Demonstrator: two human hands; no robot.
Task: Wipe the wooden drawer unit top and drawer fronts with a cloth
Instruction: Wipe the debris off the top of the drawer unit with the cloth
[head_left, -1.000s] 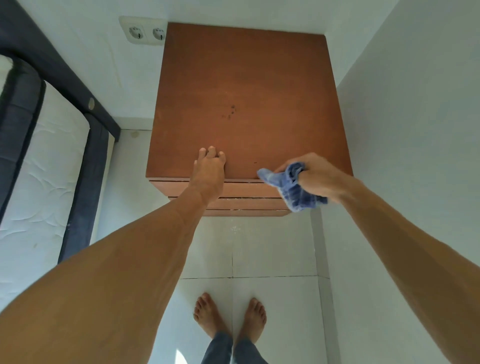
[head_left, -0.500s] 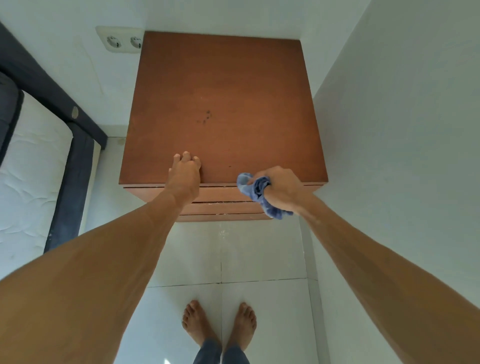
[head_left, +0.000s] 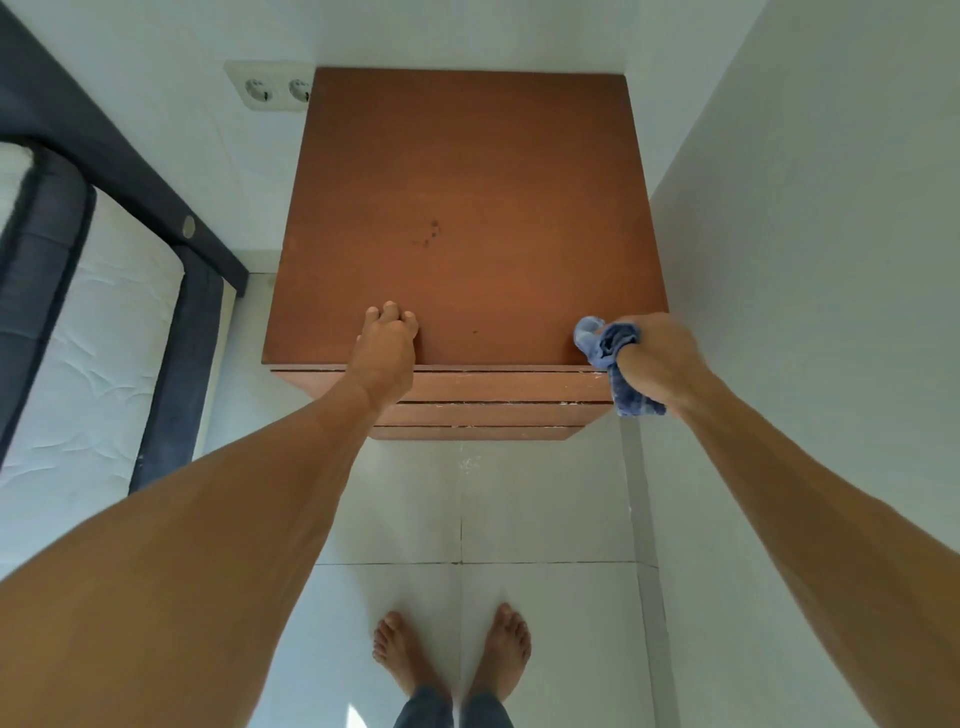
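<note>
The brown wooden drawer unit (head_left: 467, 197) stands in a corner, seen from above, with small dark specks near the middle of its top. Its drawer fronts (head_left: 493, 413) show as thin stacked strips below the front edge. My left hand (head_left: 387, 345) rests palm down on the top's front edge, left of centre, holding nothing. My right hand (head_left: 657, 356) is closed around a bunched blue cloth (head_left: 610, 358) at the front right corner of the unit. The cloth hangs down over the right end of the drawer fronts.
A white wall (head_left: 831, 260) runs tight along the unit's right side. A double socket (head_left: 275, 85) sits on the back wall at the left. A mattress (head_left: 83, 338) in a dark bed frame lies left. My bare feet (head_left: 452, 654) stand on white floor tiles.
My right hand with the cloth has slid right along the front edge, from near the middle to the front right corner. My left hand has stayed on the front edge.
</note>
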